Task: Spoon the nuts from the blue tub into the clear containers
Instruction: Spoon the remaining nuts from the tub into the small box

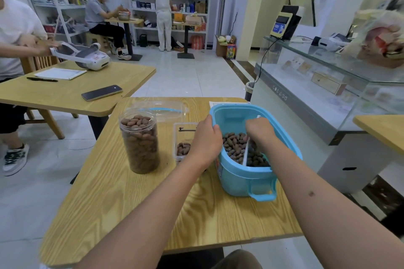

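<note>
Left hand grips blue tub rim; right hand fisted around spoon.

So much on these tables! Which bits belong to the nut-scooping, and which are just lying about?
Part of the job:
blue tub of nuts, left hand gripping its rim
right hand inside it, holding a white handle
tall clear jar, nearly full
small clear box, few nuts

Just lying about:
clear lid behind the jar
phone, pen, notepad on the next table
</note>
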